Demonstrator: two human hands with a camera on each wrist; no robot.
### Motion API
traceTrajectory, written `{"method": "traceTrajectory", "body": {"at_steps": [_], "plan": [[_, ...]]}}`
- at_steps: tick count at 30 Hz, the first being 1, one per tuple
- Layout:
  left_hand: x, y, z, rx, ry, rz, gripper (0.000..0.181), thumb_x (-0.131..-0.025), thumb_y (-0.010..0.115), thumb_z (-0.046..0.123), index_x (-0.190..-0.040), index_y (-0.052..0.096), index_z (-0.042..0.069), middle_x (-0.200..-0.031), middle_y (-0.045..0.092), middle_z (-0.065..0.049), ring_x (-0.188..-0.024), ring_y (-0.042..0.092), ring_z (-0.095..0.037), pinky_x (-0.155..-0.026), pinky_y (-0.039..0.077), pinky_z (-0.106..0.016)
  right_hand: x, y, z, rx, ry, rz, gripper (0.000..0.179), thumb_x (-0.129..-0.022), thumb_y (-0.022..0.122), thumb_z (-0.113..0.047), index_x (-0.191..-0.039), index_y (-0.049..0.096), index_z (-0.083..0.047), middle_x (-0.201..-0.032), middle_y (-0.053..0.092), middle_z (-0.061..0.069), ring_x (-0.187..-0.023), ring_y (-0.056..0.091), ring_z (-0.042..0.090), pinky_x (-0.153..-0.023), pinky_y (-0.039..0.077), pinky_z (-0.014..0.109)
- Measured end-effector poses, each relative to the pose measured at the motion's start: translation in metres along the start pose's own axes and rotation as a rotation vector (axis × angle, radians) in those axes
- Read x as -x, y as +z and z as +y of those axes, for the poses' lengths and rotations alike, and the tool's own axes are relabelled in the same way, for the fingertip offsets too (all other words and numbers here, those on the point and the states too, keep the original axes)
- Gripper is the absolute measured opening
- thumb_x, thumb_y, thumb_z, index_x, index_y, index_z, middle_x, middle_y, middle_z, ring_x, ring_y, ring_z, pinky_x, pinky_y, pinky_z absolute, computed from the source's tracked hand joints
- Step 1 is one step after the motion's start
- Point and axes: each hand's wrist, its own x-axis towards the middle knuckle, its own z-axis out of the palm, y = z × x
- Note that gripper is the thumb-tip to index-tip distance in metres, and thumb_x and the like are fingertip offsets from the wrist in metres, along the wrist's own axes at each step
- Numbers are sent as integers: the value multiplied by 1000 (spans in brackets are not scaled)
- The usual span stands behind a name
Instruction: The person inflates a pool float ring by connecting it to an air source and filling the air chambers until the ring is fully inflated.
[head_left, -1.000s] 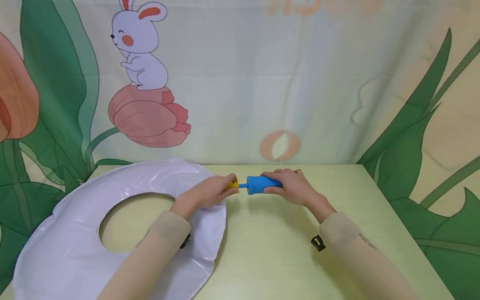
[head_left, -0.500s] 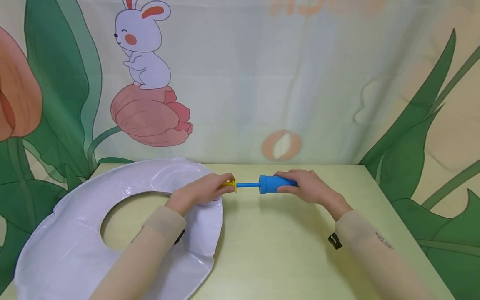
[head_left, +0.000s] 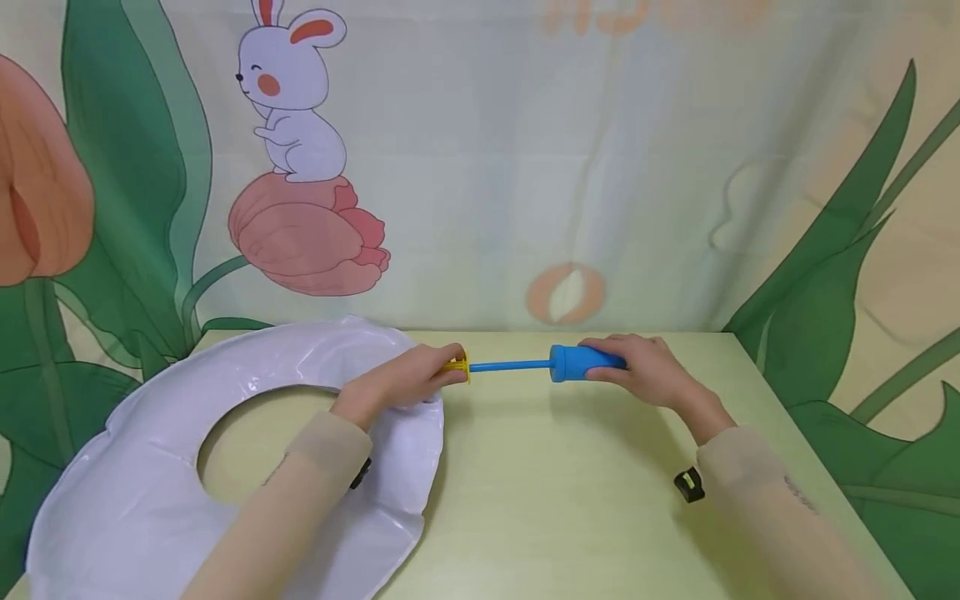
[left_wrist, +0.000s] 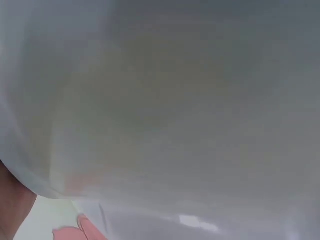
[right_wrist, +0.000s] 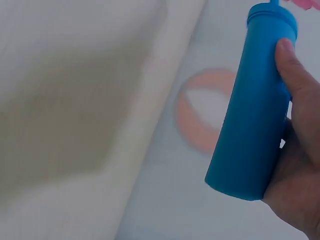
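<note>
Hand pump (head_left: 573, 364), one, blue: held roughly level above the pale yellow-green table (head_left: 525, 500), near its far edge, shadow cast on the surface below. Slim blue rod (head_left: 512, 366) showing at length between the yellow handle (head_left: 456, 366) and the collar of the barrel (right_wrist: 250, 115).

Left hand (head_left: 408, 373), mine: fingers wrapped round the yellow handle. Right hand (head_left: 645, 367), mine: gripping the barrel, thumb laid along its side; in my right wrist view the barrel's plain end sits beside the base of my palm.

Inflatable ring (head_left: 142, 467), one, pale lilac-white, glossy, creased at the rim: lying on the table to my left, tabletop visible through its hole. My left forearm passes over it; its surface, blurred, fills most of my left wrist view.

Sleeves (head_left: 765, 500), two, beige, mine: small lettering on each, too small to read. Black fittings (head_left: 689, 484), two: one beneath each of my cuffs.

Backdrop cloth (head_left: 465, 167), one, behind the table: printed with a white rabbit (head_left: 303, 142) seated on a pink tulip (head_left: 300, 237), an orange tulip (head_left: 48, 167) at far left, and large green leaves (head_left: 817, 325) on both sides.
</note>
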Motion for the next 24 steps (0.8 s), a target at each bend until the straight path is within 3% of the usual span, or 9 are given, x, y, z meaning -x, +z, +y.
{"method": "traceTrajectory", "body": {"at_steps": [4, 13, 17, 24], "plan": [[-9, 4, 8, -20, 28, 11, 13, -107, 59, 24, -110, 55, 11, -74, 46, 3, -64, 43, -11, -67, 39, -29, -7, 1, -23, 59, -32, 28, 60, -96, 72, -44, -148, 57, -18, -142, 58, 16, -127, 53, 38, -98, 30, 58], [-16, 20, 24, -41, 6, -22, 25, -108, 56, 26, -121, 51, 4, -82, 53, -1, -73, 53, -15, -72, 45, -30, -24, 25, -72, 113, -69, -8, 58, -97, 67, -51, -146, 59, -20, -131, 65, 10, -117, 59, 32, -94, 34, 57], [-13, 23, 21, -44, -32, -31, 30, -108, 56, 28, -127, 52, 5, -86, 58, -2, -77, 56, -16, -77, 47, -33, -23, 29, -72, 86, -31, -60, 60, -98, 65, -52, -148, 57, -21, -132, 65, 8, -117, 60, 29, -93, 35, 55], [-4, 14, 7, -50, -65, -29, 28, -108, 55, 32, -128, 55, 12, -86, 60, 1, -78, 56, -16, -80, 47, -35, -16, 15, -45, 16, -13, -84, 60, -98, 67, -50, -149, 55, -19, -134, 64, 7, -121, 58, 30, -97, 33, 57]]}}
